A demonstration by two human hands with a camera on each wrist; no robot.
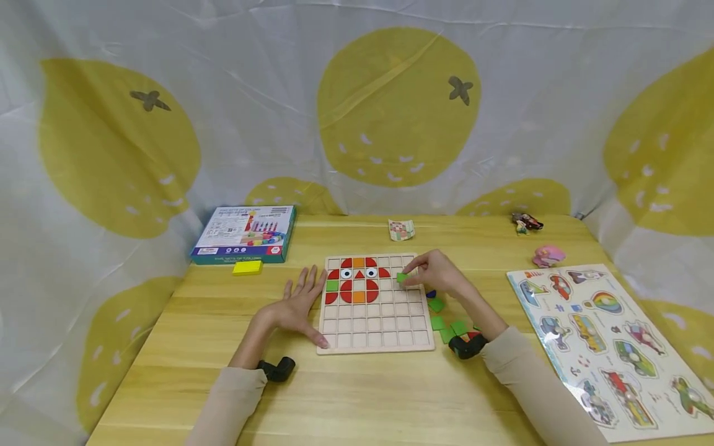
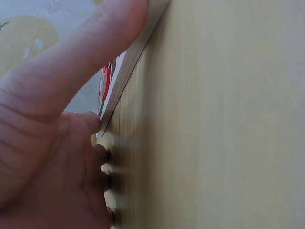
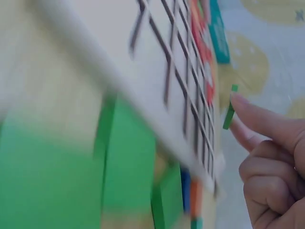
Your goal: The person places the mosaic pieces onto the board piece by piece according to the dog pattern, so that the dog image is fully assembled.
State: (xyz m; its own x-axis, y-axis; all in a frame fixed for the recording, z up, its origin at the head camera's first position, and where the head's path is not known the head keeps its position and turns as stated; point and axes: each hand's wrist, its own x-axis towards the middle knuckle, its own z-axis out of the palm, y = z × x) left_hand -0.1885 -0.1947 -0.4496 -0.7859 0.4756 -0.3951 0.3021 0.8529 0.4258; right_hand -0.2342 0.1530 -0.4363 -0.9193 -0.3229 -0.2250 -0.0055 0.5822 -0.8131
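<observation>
A wooden grid board [image 1: 390, 323] lies on the table, its upper left cells filled with red, orange, white and green pieces and two eye pieces [image 1: 346, 273]. My left hand [image 1: 295, 305] is spread along the board's left side, the thumb at its lower left corner. In the left wrist view, thumb and fingertips touch the board's edge [image 2: 125, 71]. Over the board's upper right cells my right hand [image 1: 439, 272] pinches a green square tile [image 1: 401, 277] between thumb and finger. The right wrist view shows this tile [image 3: 230, 110] edge-on, above the board, its other fingers curled.
Loose green tiles [image 1: 458, 327] and a blue piece [image 1: 431, 294] lie right of the board. A picture puzzle [image 1: 569, 359], pink toy [image 1: 548, 255] and small dark item [image 1: 527, 223] stand further right. A box [image 1: 245, 232], yellow block [image 1: 247, 267] and pattern card [image 1: 401, 230] lie behind.
</observation>
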